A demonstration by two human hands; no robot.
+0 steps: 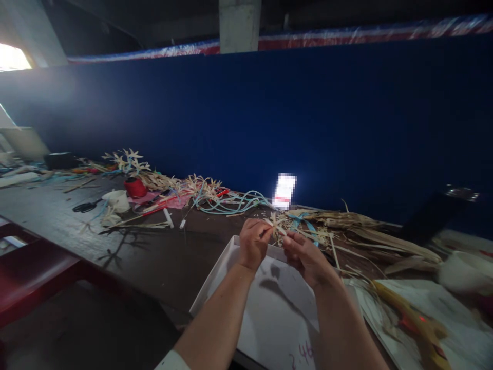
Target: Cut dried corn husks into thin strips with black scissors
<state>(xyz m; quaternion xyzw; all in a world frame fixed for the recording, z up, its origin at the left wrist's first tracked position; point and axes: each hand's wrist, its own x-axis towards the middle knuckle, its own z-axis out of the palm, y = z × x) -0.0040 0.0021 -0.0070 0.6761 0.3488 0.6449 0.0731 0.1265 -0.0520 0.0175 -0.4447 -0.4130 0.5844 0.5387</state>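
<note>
Shaping a pale flower (274, 224) seems the step, left hand (254, 244) and right hand (306, 257) pinching it near the white tray (262, 313)'s far edge, next calling for steady hold

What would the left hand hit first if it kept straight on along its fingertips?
The left hand would likely meet the pale flower-like piece at its fingertips, then the right hand; depth is unclear.

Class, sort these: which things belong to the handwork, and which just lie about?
Likely in the job:
pale petalled piece, between left hand and right hand
dried husks, probably material

Seemingly lying about:
lit screen
red spool
black scissors
</note>
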